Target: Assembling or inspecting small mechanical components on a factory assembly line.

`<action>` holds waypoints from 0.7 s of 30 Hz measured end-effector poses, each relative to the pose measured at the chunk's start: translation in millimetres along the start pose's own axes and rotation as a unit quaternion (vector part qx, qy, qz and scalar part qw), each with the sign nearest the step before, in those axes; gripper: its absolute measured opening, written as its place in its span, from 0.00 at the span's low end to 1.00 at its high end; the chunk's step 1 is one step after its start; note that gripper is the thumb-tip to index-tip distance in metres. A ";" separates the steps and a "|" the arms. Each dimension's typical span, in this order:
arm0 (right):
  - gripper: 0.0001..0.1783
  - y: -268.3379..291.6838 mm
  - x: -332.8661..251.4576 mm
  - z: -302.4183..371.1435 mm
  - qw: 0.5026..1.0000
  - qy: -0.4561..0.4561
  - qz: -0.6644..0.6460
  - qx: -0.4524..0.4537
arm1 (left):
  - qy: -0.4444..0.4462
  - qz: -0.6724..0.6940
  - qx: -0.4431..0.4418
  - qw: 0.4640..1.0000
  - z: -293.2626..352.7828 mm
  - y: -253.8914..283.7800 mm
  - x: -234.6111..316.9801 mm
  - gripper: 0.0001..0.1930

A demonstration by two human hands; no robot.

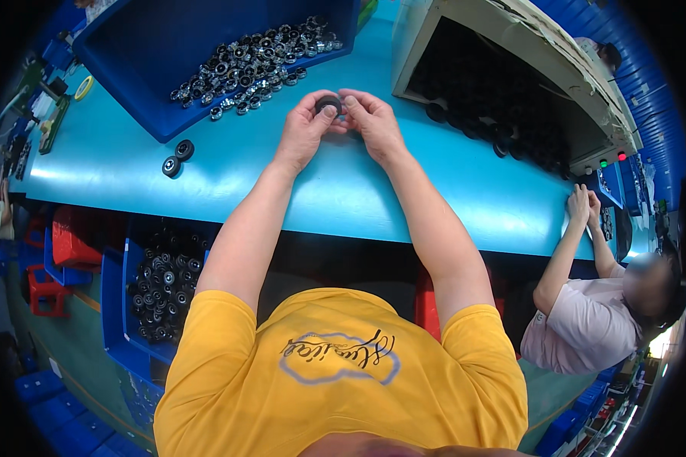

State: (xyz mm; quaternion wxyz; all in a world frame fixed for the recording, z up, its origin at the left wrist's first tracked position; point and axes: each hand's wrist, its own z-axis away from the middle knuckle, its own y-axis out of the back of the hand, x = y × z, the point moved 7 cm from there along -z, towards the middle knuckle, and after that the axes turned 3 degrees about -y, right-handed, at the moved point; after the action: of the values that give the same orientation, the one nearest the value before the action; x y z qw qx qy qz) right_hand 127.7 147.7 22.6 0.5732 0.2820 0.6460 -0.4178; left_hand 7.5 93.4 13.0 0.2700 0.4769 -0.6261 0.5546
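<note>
Above the turquoise table, my two hands come together at the middle. My left hand (303, 131) is closed on a small black toy-like wheel (328, 102), its thumb pressed against the near face. My right hand (375, 126) is right beside the wheel's right edge, thumb and fingers pinched together; what lies between them is too small to make out. Two finished-looking black wheels with pale hubs, the nearer wheel (171, 166) and the farther wheel (184, 149), lie on the table to the left. Beyond my hands, a blue bin (137, 84) holds many shiny chrome hubs (240, 70).
A pale open-fronted box (415, 57) with many black tyres (480, 122) stands at the right. Below the table's left part, a blue crate (114, 305) holds black wheels (164, 286). A yellow tape roll (84, 87) lies far left. At the right, a co-worker's hands (583, 206) work at the table.
</note>
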 end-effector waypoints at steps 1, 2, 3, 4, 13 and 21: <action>0.15 -1.5 1.0 0.6 1.000 -0.019 0.006 -0.013 | -0.005 -0.014 0.009 1.000 0.2 2.3 -0.4 0.15; 0.15 -3.1 0.7 1.5 1.000 -0.018 0.009 -0.016 | -0.010 -0.028 0.018 0.999 0.2 4.8 -0.3 0.15; 0.15 -5.4 0.9 2.5 1.000 -0.016 0.012 -0.018 | -0.015 -0.043 0.027 0.999 0.6 7.2 -0.3 0.14; 0.15 -7.9 1.7 3.5 1.000 -0.015 0.015 -0.021 | -0.029 -0.060 0.029 0.997 1.3 7.9 0.5 0.13; 0.13 -18.0 1.4 11.0 0.999 0.030 0.024 0.015 | -0.065 -0.215 0.117 0.967 9.5 10.6 10.9 0.10; 0.14 -18.0 -4.7 13.8 0.990 0.077 0.112 0.040 | -0.030 -0.128 0.081 0.988 5.3 13.0 5.6 0.09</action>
State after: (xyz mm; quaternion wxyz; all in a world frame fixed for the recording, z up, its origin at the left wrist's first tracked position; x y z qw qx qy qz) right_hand 120.3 127.5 31.2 0.5531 0.4066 0.6355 -0.3535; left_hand -5.3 85.8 10.9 0.2804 0.5897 -0.5211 0.5496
